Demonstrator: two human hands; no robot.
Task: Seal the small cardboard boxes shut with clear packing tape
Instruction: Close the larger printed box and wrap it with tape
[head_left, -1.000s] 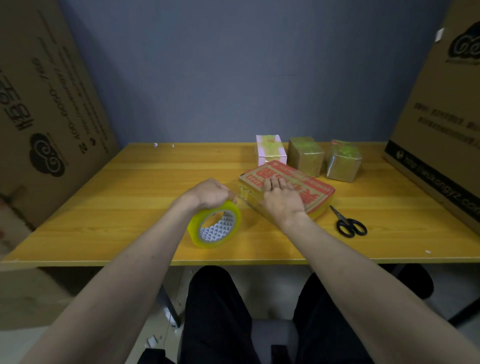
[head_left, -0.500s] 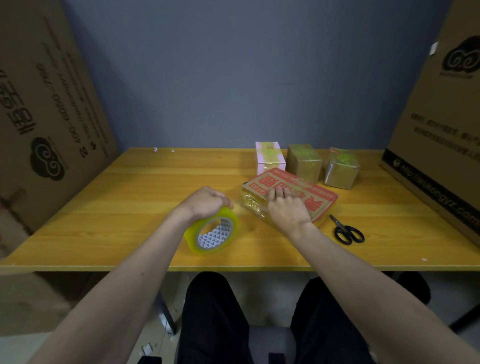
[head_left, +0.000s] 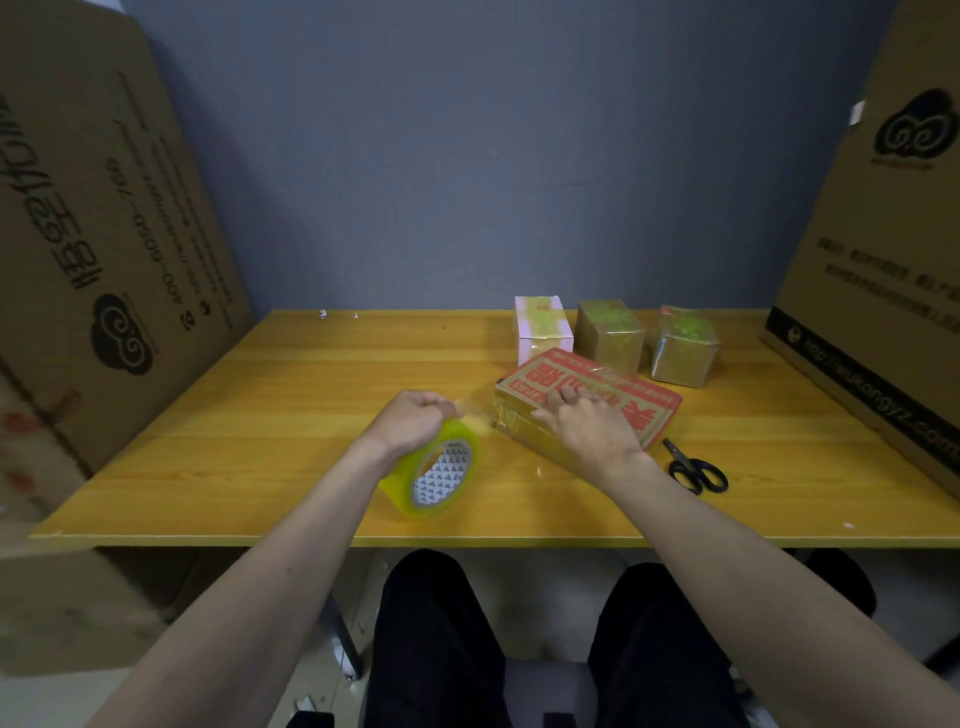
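Tabletop: right hand hides red-printed box lettering.

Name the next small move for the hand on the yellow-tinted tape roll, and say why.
Probably pull the yellow-tinted clear tape roll farther left. The left hand grips it, a short strip runs to the flat red-printed cardboard box, and the right hand presses that box down.

Single head view, close, looking forward and down over table
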